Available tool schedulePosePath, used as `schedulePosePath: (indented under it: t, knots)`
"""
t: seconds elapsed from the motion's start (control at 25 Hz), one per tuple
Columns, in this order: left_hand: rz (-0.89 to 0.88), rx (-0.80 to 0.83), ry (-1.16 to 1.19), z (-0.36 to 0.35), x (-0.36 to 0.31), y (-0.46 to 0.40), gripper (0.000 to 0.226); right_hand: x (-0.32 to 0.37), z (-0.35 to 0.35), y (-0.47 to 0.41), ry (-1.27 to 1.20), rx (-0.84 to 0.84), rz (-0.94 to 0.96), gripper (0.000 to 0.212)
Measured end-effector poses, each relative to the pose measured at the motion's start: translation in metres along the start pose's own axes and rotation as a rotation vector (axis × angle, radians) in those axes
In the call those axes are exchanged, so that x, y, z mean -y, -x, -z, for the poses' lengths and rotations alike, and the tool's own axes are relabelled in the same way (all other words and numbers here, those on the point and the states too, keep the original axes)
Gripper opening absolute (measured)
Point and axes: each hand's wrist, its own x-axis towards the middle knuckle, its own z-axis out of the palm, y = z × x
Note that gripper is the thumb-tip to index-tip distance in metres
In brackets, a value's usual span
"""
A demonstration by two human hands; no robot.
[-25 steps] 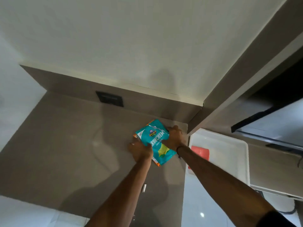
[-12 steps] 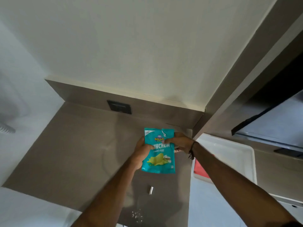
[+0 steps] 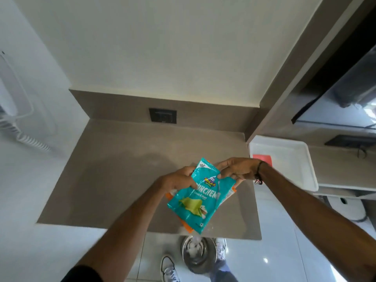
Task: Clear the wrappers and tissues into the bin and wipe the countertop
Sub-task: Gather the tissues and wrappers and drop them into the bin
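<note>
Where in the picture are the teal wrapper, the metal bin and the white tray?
teal wrapper [image 3: 195, 202]: head view, middle of its printed front.
metal bin [image 3: 198, 261]: head view, inner wall, on the floor below the counter edge.
white tray [image 3: 293, 159]: head view, bare white floor of the tray.

A home kitchen, by the look of it: a taupe stone countertop [image 3: 114, 180] with a switch plate [image 3: 162, 116] behind it, a white tray [image 3: 305, 159] to its right and a steel bin [image 3: 197, 255] on glossy floor tiles below its front edge.
</note>
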Motion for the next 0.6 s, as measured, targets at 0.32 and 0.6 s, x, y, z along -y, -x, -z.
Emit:
schedulePosePath:
  t: [0.32, 0.6]
  knots:
    - [-0.154, -0.632, -0.273, -0.01, 0.064, 0.01, 0.037, -0.074, -0.083, 0.022, -0.075, -0.209, 0.048, 0.019]
    - [-0.077, -0.832, -0.951, -0.04, 0.158, -0.026, 0.064, -0.203, -0.163, -0.001, -0.198, -0.441, -0.014, 0.021]
